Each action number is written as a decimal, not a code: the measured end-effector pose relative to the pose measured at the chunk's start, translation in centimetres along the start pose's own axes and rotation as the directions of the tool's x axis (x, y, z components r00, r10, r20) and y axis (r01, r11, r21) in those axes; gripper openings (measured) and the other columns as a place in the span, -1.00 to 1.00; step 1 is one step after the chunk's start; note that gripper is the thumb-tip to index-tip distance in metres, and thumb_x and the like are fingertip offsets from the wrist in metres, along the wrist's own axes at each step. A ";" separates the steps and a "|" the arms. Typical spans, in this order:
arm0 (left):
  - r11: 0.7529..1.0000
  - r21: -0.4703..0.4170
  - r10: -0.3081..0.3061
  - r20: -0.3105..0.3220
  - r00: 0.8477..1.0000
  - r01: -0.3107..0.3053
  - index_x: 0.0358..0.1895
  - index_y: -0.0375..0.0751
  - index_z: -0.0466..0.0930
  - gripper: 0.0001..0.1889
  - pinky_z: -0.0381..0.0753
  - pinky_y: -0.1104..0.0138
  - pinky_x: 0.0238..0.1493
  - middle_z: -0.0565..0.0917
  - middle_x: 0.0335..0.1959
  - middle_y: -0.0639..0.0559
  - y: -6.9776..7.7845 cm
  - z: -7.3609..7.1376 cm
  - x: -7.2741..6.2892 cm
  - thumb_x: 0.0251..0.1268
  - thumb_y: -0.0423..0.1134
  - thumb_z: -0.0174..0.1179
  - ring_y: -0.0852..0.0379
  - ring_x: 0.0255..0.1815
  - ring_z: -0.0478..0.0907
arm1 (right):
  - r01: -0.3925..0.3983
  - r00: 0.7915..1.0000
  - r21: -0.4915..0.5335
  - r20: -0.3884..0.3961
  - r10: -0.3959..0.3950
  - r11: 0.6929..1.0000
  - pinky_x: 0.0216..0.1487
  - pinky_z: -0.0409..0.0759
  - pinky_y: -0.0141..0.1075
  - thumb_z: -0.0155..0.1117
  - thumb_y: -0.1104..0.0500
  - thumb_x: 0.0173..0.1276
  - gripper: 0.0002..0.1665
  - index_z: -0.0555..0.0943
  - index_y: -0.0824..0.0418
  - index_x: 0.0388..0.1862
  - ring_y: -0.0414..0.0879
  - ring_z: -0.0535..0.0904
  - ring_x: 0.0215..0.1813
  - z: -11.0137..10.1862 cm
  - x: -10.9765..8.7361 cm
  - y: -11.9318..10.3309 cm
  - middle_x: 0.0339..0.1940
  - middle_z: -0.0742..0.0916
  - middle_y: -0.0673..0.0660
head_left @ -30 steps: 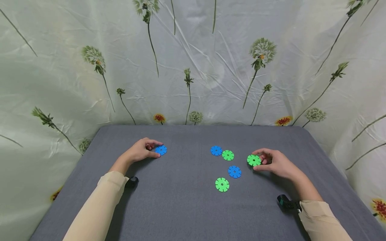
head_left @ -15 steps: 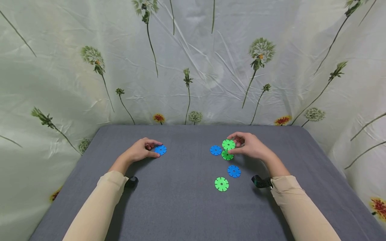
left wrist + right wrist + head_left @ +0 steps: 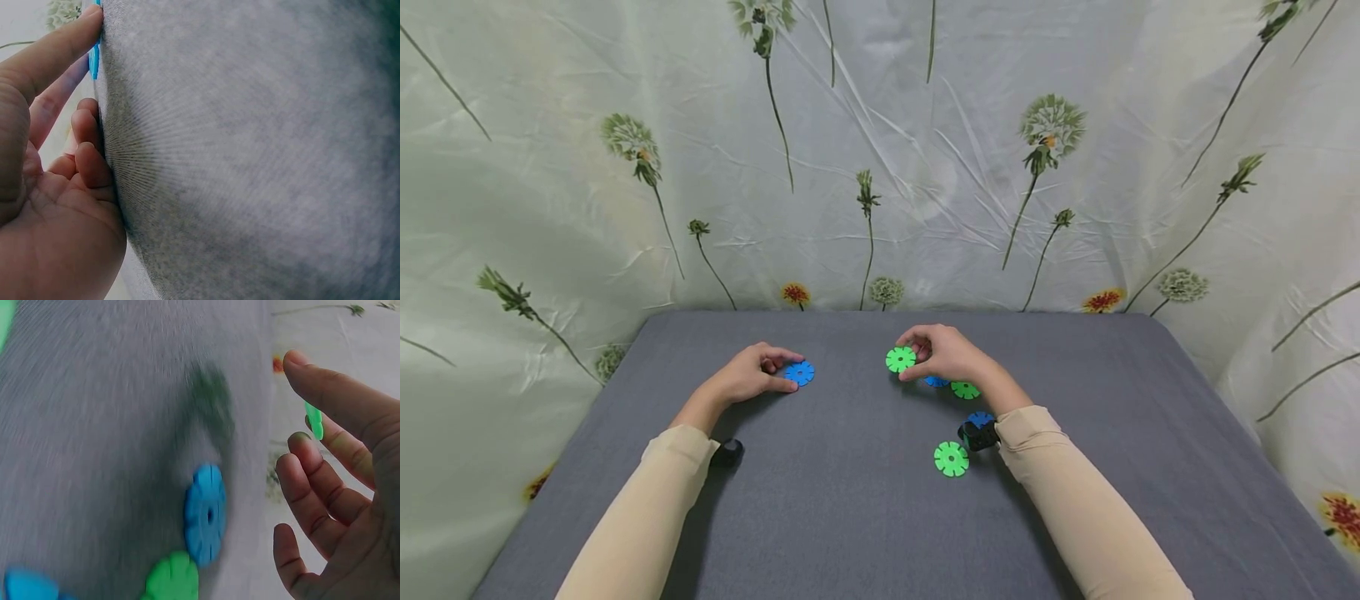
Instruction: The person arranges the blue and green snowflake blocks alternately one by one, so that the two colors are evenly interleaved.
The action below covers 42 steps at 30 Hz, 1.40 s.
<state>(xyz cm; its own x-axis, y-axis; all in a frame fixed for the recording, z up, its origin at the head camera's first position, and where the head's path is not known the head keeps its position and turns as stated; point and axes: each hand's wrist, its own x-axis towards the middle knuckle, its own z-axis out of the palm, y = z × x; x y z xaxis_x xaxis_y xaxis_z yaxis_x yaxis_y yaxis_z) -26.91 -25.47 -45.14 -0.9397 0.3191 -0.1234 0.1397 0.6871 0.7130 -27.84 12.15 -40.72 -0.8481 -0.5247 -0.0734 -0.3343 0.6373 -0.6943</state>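
On the left part of the grey table, my left hand pinches a blue notched disc between thumb and index finger; the disc lies low at the tabletop. In the left wrist view only its thin edge shows past the fingers. My right hand holds a green notched disc by its edges, raised over the middle of the table. The right wrist view shows a sliver of this green disc behind the thumb, and its shadow falls on the cloth. A second blue disc lies partly hidden under the right hand.
Close behind the right hand lies a green disc. Nearer the front, another blue disc is partly covered by the black wrist device, with a further green disc beside it. A flowered curtain hangs behind the table.
My right hand has carried the green disc leftward from the right side, passing over the lying discs to the middle. The left hand and its blue disc have stayed in place.
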 end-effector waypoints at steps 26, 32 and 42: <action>1.000 0.016 0.004 -0.012 1.000 -0.004 0.31 -0.13 0.75 -0.48 0.36 0.19 -0.04 0.53 -0.10 -0.08 -0.3 0.1 0.1 0.29 -0.16 0.56 0.01 -0.10 0.36 | -0.061 0.995 -0.128 0.073 0.070 0.990 0.18 0.43 0.00 0.68 -0.05 0.29 -0.40 0.72 -0.04 0.30 -0.10 0.62 0.00 6.8 6.4 -4.1 0.01 0.75 0.01; 1.000 0.010 0.006 -0.010 1.000 -0.006 0.32 -0.13 0.75 -0.49 0.37 0.20 -0.04 0.54 -0.07 -0.10 0.0 0.1 0.0 0.31 -0.15 0.55 0.02 -0.08 0.36 | -0.085 0.995 -0.123 0.050 0.092 0.989 0.15 0.25 0.03 0.67 -0.07 0.29 -0.42 0.73 -0.06 0.27 -0.11 0.57 -0.07 7.5 6.8 -4.3 -0.10 0.71 -0.02; 0.999 0.031 0.010 -0.001 1.000 -0.010 0.33 -0.14 0.73 -0.48 0.38 0.19 -0.06 0.54 -0.09 -0.10 -0.1 0.1 -0.1 0.33 -0.14 0.54 0.01 -0.10 0.37 | -0.103 0.993 -0.105 0.049 0.109 0.989 0.07 0.15 -0.04 0.64 -0.09 0.33 -0.44 0.71 -0.10 0.29 -0.10 0.50 -0.08 7.8 6.5 -4.5 -0.13 0.66 -0.03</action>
<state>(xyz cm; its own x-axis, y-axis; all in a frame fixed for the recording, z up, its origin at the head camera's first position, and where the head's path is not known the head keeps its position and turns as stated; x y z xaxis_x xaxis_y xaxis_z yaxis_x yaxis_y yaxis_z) -26.78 -25.51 -45.21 -0.9386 0.3251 -0.1156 0.1587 0.7042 0.6921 -28.67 1.44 -43.64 -0.8584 -0.4792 -0.1830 -0.2864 0.7437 -0.6041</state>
